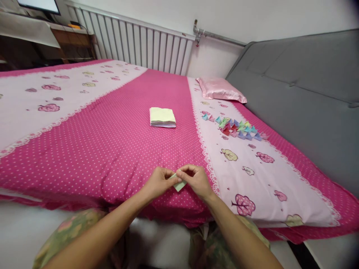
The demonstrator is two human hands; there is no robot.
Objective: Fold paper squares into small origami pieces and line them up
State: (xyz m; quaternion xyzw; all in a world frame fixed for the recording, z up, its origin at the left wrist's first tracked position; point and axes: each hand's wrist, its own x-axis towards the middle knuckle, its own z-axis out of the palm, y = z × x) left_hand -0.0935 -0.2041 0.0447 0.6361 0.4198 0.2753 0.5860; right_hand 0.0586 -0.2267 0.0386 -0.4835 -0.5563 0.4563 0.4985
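Note:
My left hand (159, 182) and my right hand (196, 180) meet over the near edge of the bed, fingers pinched together on a small pale green folded paper (179, 185). Only the paper's lower corner shows below the fingers. Farther up the bed lies a stack of pale yellow square papers (162, 117). To the right, a cluster of several small folded paper shapes (236, 129) in blue, green, red and pink sits on the pink strip of the bedspread.
The bed wears a magenta dotted bedspread (112, 149) with pale tree-print bands. A pink satin pillow (220, 89) lies by the grey padded headboard (303, 93). A white radiator (134, 45) lines the far wall, with a desk (42, 37) at the far left.

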